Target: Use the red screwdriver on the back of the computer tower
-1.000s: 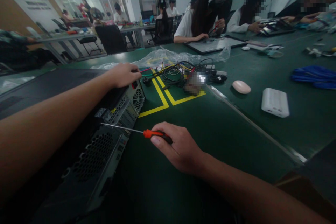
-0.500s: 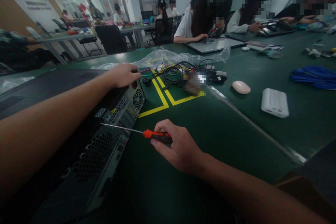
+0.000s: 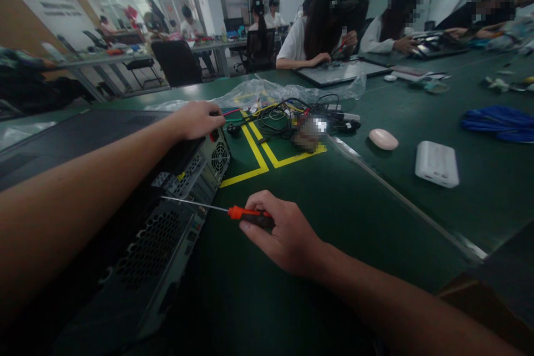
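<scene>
A black desktop computer case (image 3: 137, 118) lies on its side at the left, its rear panel with a round fan grille (image 3: 219, 157) and a honeycomb vent (image 3: 152, 247) facing right. My left hand (image 3: 201, 120) is closed over the far rear corner of the case, its fingertips bent at the edge. In my right hand (image 3: 283, 231) is a screwdriver (image 3: 250, 216) with an orange and black handle. Its long thin shaft points left across the rear panel, the tip near the case's edge. Whether the tip sits on a screw I cannot tell. My left forearm covers part of the case.
Beyond the case lie tangled cables (image 3: 275, 119) and clear plastic wrap (image 3: 267, 89). On the green table (image 3: 375, 222) at right are a pink oval object (image 3: 383, 139), a white box-like device (image 3: 436, 163) and a blue bundle (image 3: 500, 122). A co-worker (image 3: 311, 39) sits across the table.
</scene>
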### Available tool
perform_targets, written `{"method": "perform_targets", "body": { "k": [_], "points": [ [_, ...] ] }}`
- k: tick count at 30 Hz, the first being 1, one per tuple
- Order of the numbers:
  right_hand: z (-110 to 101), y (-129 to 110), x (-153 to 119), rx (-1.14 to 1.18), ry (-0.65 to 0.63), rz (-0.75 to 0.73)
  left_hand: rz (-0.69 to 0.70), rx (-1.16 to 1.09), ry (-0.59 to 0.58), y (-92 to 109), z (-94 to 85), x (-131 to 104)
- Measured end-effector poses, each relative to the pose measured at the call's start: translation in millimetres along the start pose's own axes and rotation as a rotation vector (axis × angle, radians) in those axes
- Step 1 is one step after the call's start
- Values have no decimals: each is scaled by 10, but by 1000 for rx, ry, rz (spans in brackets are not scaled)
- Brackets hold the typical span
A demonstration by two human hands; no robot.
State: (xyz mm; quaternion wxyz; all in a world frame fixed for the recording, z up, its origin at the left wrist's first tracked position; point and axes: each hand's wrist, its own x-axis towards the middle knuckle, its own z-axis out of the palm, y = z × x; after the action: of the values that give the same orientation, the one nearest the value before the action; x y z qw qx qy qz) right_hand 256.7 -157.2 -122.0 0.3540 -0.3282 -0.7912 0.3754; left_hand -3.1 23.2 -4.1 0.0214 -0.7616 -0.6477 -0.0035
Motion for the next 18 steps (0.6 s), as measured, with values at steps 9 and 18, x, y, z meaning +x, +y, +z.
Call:
{"method": "perform_targets", "body": {
  "k": [9,18],
  "points": [
    [-9,-6,-14,-3,14,-20,16,-19,20,-49,35,30],
    [-33,15,11,3,78,-59,22,-30,0,-23,15,17]
  ]
}}
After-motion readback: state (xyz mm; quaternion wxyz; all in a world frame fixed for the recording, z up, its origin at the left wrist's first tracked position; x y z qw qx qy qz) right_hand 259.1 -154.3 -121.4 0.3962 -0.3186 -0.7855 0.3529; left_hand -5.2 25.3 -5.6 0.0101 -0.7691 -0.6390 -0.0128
